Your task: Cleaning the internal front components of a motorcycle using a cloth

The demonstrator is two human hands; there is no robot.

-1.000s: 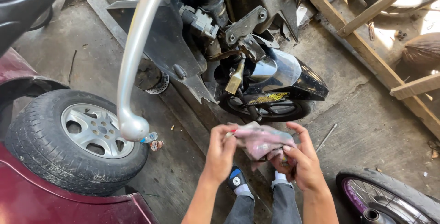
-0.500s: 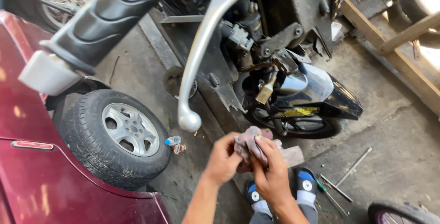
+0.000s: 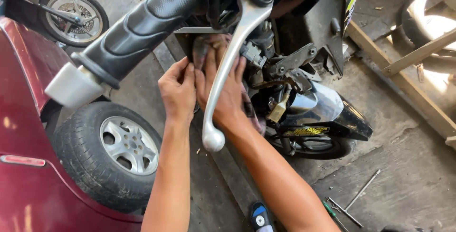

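The dark red car body (image 3: 23, 118) fills the space to the left of the motorcycle (image 3: 304, 70), its tyre with a silver wheel (image 3: 116, 151) standing on the concrete floor (image 3: 403, 165) just left of the person's forearms. The motorcycle's black handlebar grip (image 3: 137, 28) with a pale end weight reaches out toward the car, and the silver brake lever (image 3: 228, 75) hangs down from it across the right hand. Below the lever sits the glossy black front fender (image 3: 327, 113) over the front tyre. Both hands are up against the motorcycle's frame behind the lever: the right hand (image 3: 221, 87) lies flat, fingers spread, pressing a dirty pinkish rag (image 3: 209, 47) onto the frame, while the left hand (image 3: 178, 92), fingers curved and together, touches the rag's left edge beside it. Thin metal rods (image 3: 356, 198) and a screwdriver lie on the floor below the fender.
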